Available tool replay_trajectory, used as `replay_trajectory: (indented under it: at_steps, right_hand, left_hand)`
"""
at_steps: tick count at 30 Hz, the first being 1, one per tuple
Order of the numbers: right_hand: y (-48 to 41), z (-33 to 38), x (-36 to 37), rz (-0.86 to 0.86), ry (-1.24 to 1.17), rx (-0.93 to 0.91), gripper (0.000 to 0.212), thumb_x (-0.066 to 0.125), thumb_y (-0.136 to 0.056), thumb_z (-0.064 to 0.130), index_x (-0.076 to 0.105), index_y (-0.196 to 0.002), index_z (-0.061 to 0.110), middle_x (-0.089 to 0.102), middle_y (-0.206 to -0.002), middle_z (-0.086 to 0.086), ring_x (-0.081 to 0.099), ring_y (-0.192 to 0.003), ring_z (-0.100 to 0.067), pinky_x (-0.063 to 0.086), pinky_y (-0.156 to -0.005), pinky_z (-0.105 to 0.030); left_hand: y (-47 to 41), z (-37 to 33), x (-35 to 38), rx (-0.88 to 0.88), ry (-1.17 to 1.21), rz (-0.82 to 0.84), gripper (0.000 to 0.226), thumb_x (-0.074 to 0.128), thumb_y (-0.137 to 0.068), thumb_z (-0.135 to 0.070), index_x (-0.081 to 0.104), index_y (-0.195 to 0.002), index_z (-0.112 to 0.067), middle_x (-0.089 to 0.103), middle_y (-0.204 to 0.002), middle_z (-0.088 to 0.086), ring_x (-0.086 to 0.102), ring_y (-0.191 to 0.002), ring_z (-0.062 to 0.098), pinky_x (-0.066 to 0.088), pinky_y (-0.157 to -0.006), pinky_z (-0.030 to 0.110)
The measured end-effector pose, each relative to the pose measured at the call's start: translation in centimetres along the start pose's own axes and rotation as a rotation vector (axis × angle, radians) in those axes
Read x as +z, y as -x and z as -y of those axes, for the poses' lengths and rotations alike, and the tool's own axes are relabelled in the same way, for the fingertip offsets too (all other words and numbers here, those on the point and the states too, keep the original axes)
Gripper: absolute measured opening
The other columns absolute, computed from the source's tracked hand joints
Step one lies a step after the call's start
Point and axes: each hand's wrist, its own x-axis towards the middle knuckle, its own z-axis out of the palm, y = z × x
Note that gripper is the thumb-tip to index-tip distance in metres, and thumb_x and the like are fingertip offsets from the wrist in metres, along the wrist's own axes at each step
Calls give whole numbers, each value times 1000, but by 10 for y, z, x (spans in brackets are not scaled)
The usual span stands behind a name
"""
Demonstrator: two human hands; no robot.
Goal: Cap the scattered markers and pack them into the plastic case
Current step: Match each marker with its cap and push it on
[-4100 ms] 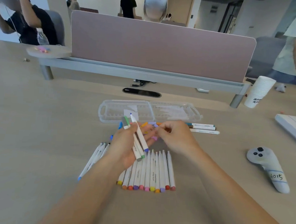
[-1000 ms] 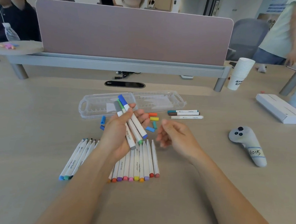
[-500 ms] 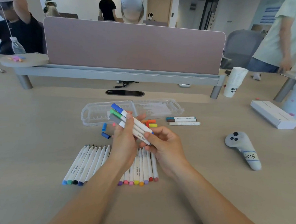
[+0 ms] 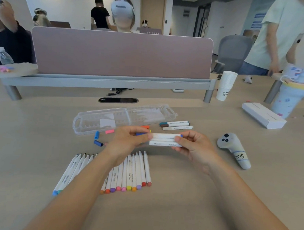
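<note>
My left hand [image 4: 128,140] and my right hand [image 4: 193,146] hold a bundle of three white markers [image 4: 164,139] level between them, one hand gripping each end, just above the table. Behind the bundle lies the clear plastic case [image 4: 124,118], open and flat. Loose caps [image 4: 98,139] in blue, pink and orange lie in front of the case. Two rows of uncapped markers [image 4: 135,172] lie side by side near me, partly under my left forearm. Three capped markers [image 4: 175,125] rest to the right of the case.
A grey controller [image 4: 234,148] lies to the right of my hands. A white box [image 4: 263,115] and a stack of paper cups [image 4: 226,85] stand at the back right. A mauve desk divider [image 4: 121,54] runs across the back, with people beyond it.
The three markers stood tilted in my left hand alone; my right hand came in and took their other end, and the bundle now lies level between both hands.
</note>
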Motion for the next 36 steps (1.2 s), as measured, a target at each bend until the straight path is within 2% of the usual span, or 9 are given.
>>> replay_trajectory:
  at_steps: [3, 8, 13, 18, 21, 24, 27, 32, 36]
  right_hand:
    - [-12, 3, -18, -64, 9, -16, 4, 66, -88, -2, 65, -90, 0, 66, -87, -15, 67, -76, -21, 56, -63, -19]
    - [-39, -2, -44, -213, 109, -13, 16, 68, -89, 2, 67, -104, -2, 69, -95, -16, 67, -77, -19, 56, -64, -17]
    - [-75, -5, -60, -343, 280, -37, 11, 63, -91, 3, 68, -101, 5, 70, -95, -16, 65, -68, -14, 53, -61, -17]
    - [-90, -13, -72, -337, 91, -25, 17, 63, -92, 2, 65, -108, -1, 67, -100, -15, 65, -83, -16, 54, -75, -25]
    - [-100, -16, -75, -370, 73, -25, 18, 64, -91, 3, 66, -109, -1, 67, -99, -13, 66, -81, -15, 55, -76, -24]
    - [-108, -17, -75, -434, 459, -100, 17, 66, -91, 13, 70, -106, 6, 68, -86, -3, 63, -72, -14, 48, -70, -23]
    - [-111, -18, -75, -408, 947, -209, 15, 62, -92, 22, 72, -98, 12, 68, -85, -2, 62, -82, -23, 41, -69, -28]
    - [-121, -28, -68, -396, 1106, -274, 21, 53, -95, 16, 71, -104, 10, 70, -102, -10, 63, -95, -32, 44, -77, -32]
    - [-130, -32, -60, -318, 1147, -300, 28, 42, -95, 9, 66, -107, 5, 60, -101, -14, 59, -96, -36, 44, -79, -34]
  left_hand:
    - [-8, -6, 18, -94, -66, 92, 31, 83, -74, -11, 72, -101, -17, 69, -104, 2, 68, -91, 12, 59, -75, 23]
    - [-38, -2, 48, 85, -638, 94, 38, 81, -77, -24, 71, -113, -25, 69, -109, -6, 61, -94, 8, 46, -73, 18]
    - [-70, 3, 78, 201, -936, 96, 45, 76, -81, -26, 66, -125, -20, 64, -120, 2, 59, -106, 18, 45, -87, 23]
    - [-93, 7, 82, 154, -815, 82, 42, 79, -77, -25, 69, -118, -22, 66, -115, 0, 60, -95, 14, 44, -78, 21]
    - [-105, 10, 83, 167, -781, 86, 44, 77, -80, -24, 68, -122, -20, 66, -118, 0, 62, -101, 16, 43, -81, 20]
    - [-111, 18, 92, 196, -993, 103, 36, 69, -88, -25, 68, -123, -15, 63, -118, 7, 59, -108, 24, 46, -88, 26]
    - [-114, 29, 98, 214, -1167, 106, 32, 62, -92, -28, 67, -120, -14, 57, -114, 14, 56, -106, 31, 49, -86, 33]
    - [-115, 38, 101, 282, -1214, 38, 53, 57, -95, -32, 43, -144, -17, 35, -145, 12, 32, -133, 32, 33, -110, 37]
    - [-123, 41, 108, 136, -1203, 169, 75, 45, -100, -42, 6, -155, -10, 1, -163, 8, -5, -150, 28, 11, -120, 40]
